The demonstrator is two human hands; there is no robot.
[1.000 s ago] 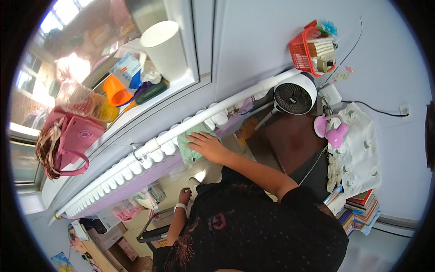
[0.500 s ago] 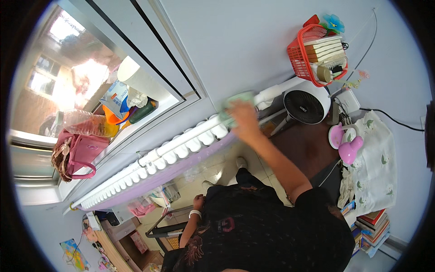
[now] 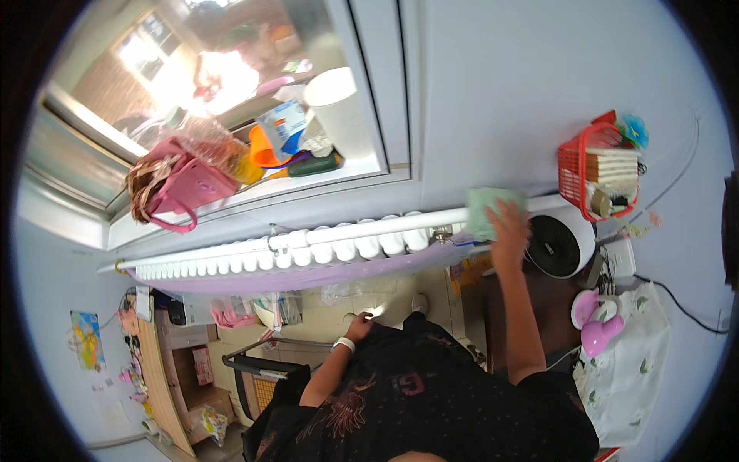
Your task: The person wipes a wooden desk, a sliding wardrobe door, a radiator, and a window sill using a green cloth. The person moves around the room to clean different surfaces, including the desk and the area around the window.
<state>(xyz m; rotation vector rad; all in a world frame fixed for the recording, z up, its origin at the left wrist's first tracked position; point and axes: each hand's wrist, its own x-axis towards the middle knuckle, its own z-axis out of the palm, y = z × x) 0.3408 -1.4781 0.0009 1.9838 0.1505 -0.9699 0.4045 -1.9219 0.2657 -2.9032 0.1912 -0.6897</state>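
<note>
My right hand point(image 3: 508, 237) presses a pale green cloth point(image 3: 481, 209) against the white pipe point(image 3: 354, 232) that runs along the wall above the radiator. The fingers lie over the cloth and hold it, close to the pipe's right end. My left hand point(image 3: 360, 327), below a white wristband point(image 3: 344, 343), hangs beside my body. Its fingers are loosely extended and nothing shows in them. Under the pipe stands the white radiator point(image 3: 368, 246), with a lilac sheet point(image 3: 308, 279) along its lower side.
A black-and-white fan point(image 3: 553, 246) and a red basket point(image 3: 573, 173) of small items are close to my right hand. A pink lamp point(image 3: 602, 335) stands farther right. On the windowsill sit a pink bag point(image 3: 188, 181) and a white paper roll point(image 3: 339, 115). A chair point(image 3: 254, 366) stands at left.
My right hand has moved right along the pipe with the cloth. The view has turned, so the pipe now lies more level. My left hand still hangs beside my body.
</note>
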